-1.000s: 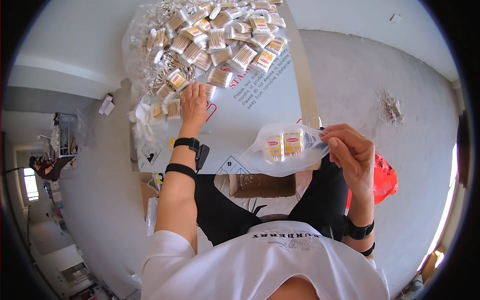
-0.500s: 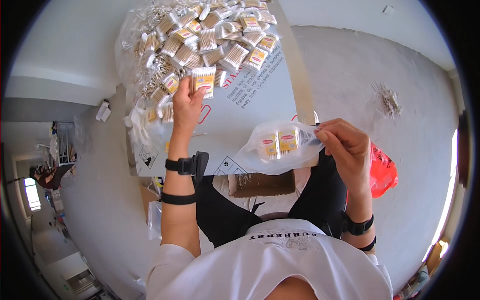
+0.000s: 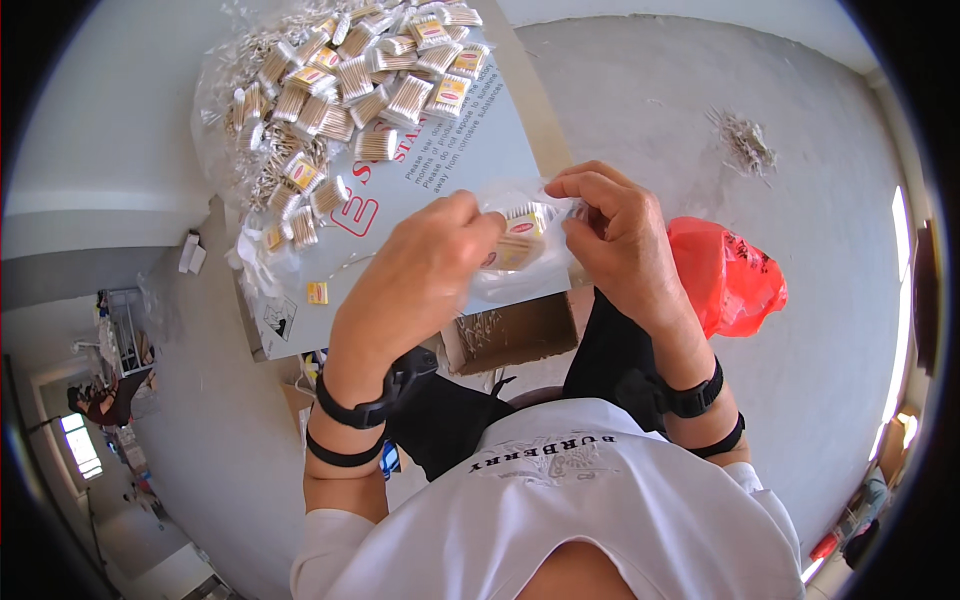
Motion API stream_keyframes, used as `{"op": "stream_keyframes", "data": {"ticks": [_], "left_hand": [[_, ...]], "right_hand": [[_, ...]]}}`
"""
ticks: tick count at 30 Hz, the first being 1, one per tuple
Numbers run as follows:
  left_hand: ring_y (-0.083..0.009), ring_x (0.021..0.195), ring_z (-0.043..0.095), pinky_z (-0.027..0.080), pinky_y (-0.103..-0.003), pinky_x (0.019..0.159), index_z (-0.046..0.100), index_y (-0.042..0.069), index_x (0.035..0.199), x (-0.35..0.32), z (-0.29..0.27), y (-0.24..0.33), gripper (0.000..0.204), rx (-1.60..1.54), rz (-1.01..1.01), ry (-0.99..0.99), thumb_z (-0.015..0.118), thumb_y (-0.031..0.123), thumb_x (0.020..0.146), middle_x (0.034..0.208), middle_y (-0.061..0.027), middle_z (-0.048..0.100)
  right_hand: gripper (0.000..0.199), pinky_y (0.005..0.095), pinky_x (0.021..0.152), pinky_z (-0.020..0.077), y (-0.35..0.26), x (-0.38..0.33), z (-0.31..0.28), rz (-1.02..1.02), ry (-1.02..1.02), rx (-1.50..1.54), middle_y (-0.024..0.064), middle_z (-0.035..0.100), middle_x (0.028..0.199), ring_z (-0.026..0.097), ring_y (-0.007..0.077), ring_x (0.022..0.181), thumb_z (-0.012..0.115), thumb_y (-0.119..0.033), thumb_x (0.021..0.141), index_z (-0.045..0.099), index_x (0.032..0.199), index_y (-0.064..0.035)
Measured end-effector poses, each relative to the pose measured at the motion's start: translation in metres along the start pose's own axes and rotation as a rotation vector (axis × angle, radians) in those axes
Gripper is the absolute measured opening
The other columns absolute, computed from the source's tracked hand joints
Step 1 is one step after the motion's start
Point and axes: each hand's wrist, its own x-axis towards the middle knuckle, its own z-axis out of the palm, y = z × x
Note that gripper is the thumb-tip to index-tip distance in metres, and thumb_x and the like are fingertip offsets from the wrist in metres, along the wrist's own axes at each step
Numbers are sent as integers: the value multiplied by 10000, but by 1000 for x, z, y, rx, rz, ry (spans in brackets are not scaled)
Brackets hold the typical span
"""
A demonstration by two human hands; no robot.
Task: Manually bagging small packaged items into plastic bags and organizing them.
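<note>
A clear plastic bag point(image 3: 505, 287) is held between my two hands over the near right edge of the table. Packs of cotton swabs point(image 3: 525, 222) with yellow labels show inside it. My right hand point(image 3: 622, 235) grips the bag's right side with curled fingers. At the bag's left side is my left hand point(image 3: 425, 255), slightly blurred, its fingers bent inward; the fingertips are partly hidden, and what they hold does not show clearly. Farther off, a heap of similar swab packs point(image 3: 352, 78) covers the far left of the table.
The table has a grey printed sheet point(image 3: 395, 185) on top. Loose swabs in clear plastic point(image 3: 225, 95) flank the heap. A small yellow card point(image 3: 317, 292) lies near the left edge. Below are an open cardboard box point(image 3: 530, 335) and, at right, a red plastic bag point(image 3: 728, 280).
My left hand has come from the heap, where it held a swab pack, rightward and nearer to the bag. My right hand has shifted left with the bag. The view has turned slightly.
</note>
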Motion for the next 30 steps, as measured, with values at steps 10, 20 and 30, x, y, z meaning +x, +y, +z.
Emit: {"op": "stream_keyframes", "data": {"ticks": [10, 20, 30], "left_hand": [[-321, 905, 607, 522, -388, 774, 660, -7, 826, 59, 57, -26, 107, 106, 56, -360, 568, 29, 784, 940, -178, 616], [-286, 953, 635, 551, -346, 730, 638, 4, 936, 51, 75, -48, 186, -69, 350, 275, 582, -43, 765, 914, -139, 640], [-331, 1137, 541, 480, -457, 900, 591, 39, 1134, 9, 82, -287, 433, 428, -316, 464, 555, -78, 719, 1202, -151, 577]], "right_hand": [[305, 314, 627, 470, 3, -1, 5, -26, 6, 35, 166, 618, 936, 600, 253, 672, 496, 120, 718, 628, 991, 87], [309, 211, 603, 403, 16, 4, 0, 148, -12, 394, 43, 572, 956, 476, 57, 696, 550, 110, 763, 619, 1064, 97], [347, 209, 828, 455, 6, 1, -16, 206, -27, 429, 96, 572, 1152, 572, 94, 952, 513, 129, 778, 605, 1112, 101]]}}
